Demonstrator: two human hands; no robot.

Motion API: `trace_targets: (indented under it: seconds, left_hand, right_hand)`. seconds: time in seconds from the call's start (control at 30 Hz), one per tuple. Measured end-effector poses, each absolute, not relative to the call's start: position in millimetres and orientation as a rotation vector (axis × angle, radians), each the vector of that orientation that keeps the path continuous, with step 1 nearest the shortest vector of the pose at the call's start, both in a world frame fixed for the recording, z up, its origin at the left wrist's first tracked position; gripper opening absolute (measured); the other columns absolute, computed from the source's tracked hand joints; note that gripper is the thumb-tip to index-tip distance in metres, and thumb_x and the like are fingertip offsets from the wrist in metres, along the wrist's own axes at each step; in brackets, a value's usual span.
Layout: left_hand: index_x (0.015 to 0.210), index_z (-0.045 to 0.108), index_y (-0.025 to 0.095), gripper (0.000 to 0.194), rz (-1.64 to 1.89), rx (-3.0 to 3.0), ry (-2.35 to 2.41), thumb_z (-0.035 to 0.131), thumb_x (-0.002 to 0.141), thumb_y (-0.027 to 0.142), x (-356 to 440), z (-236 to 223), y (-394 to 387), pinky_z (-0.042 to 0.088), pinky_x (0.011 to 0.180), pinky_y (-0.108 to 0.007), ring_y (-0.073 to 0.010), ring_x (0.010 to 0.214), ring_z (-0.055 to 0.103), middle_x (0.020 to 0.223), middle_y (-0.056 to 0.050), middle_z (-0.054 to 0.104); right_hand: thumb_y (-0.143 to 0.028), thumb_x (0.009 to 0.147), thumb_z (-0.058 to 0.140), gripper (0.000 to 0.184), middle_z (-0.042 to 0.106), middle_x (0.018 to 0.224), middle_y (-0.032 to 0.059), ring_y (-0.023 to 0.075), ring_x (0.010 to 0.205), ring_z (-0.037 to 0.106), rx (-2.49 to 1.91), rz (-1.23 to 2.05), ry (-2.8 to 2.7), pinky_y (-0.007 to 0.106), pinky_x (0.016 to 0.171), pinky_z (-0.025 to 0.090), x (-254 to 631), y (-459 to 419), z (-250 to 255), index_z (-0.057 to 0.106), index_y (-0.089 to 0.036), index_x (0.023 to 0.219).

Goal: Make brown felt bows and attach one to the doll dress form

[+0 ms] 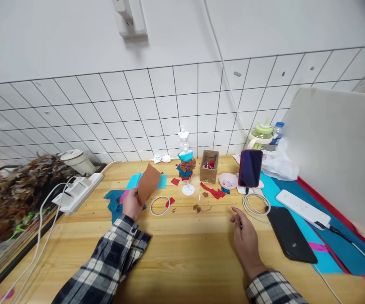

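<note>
My left hand is closed on the lower edge of a flat brown sheet, of cloth or paper, held up above the table. Behind and under it lie bright blue sheets and crumpled dark teal pieces. My right hand hovers over the wood with curled fingers; a small dark thing shows at them, too little to name. Between the hands, further back, a small white dress form stands upright in a blue and red dress with a brown bow.
Near the form are a cardboard box, a pink dish of small beads, red scraps and a white ring. Right: a propped phone, a black phone, a white power bank. Left: a power strip with cables.
</note>
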State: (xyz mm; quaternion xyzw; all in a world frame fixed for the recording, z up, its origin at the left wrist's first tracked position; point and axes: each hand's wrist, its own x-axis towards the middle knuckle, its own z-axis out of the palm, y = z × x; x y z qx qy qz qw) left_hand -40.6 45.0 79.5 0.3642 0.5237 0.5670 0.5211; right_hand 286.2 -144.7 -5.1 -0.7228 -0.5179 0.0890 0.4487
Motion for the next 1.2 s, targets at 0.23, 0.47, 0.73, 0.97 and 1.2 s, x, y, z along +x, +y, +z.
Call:
trace_targets:
  seconds: [0.23, 0.47, 0.73, 0.97, 1.2]
  left_hand:
    - [0.121, 0.057, 0.013, 0.045, 0.903, 0.650, 0.883, 0.067, 0.078, 0.016, -32.3, 83.8, -46.6, 0.055, 0.087, -0.036, -0.0267, 0.103, 0.066, 0.117, -0.015, 0.067]
    - [0.111, 0.064, 0.014, 0.036, 0.760, 0.607, 0.631, 0.069, 0.076, 0.017, -6.2, 53.2, -49.5, 0.054, 0.085, -0.032, -0.0232, 0.096, 0.069, 0.109, -0.011, 0.071]
    - [0.104, 0.067, 0.011, 0.034, 0.582, 0.850, 0.653, 0.074, 0.071, 0.017, -0.5, 36.3, -36.7, 0.051, 0.085, -0.032, -0.0231, 0.092, 0.069, 0.102, -0.013, 0.072]
    - [0.101, 0.063, 0.015, 0.034, 0.795, 0.835, 0.744, 0.074, 0.068, 0.014, -4.3, 37.7, -34.7, 0.052, 0.081, -0.028, -0.0180, 0.086, 0.068, 0.098, -0.007, 0.071]
    - [0.121, 0.056, 0.024, 0.049, 0.925, 0.705, 0.649, 0.060, 0.081, 0.052, 3.1, 33.9, -37.0, 0.048, 0.097, -0.037, -0.0253, 0.122, 0.055, 0.130, -0.007, 0.060]
  right_hand:
    - [-0.039, 0.087, 0.049, 0.033, 0.067, 0.081, 0.0053, 0.0200, 0.074, 0.061, -1.725, 0.439, -1.293, 0.031, 0.070, 0.046, 266.8, -159.7, 9.3, 0.064, -0.019, 0.110]
    - [-0.058, 0.084, 0.051, 0.055, 0.063, 0.091, 0.0034, 0.0067, 0.046, 0.034, -1.249, 1.310, -0.866, 0.021, 0.040, 0.027, 194.6, -114.0, 32.4, 0.056, -0.021, 0.124]
    - [-0.042, 0.060, 0.081, 0.039, 0.054, 0.073, -0.0023, 0.0125, 0.067, 0.049, -1.142, 1.387, -0.822, 0.025, 0.063, 0.040, 192.5, -91.3, 22.4, 0.056, -0.020, 0.080]
    - [-0.038, 0.073, 0.070, 0.031, 0.047, 0.067, -0.0033, 0.0112, 0.065, 0.044, -1.156, 1.331, -1.109, 0.025, 0.060, 0.035, 208.9, -92.8, 31.3, 0.046, -0.019, 0.068]
    - [-0.041, 0.070, 0.073, 0.036, 0.044, 0.064, -0.0079, 0.0052, 0.047, 0.030, -1.116, 1.415, -0.752, 0.020, 0.042, 0.021, 203.0, -87.2, 29.7, 0.049, -0.021, 0.087]
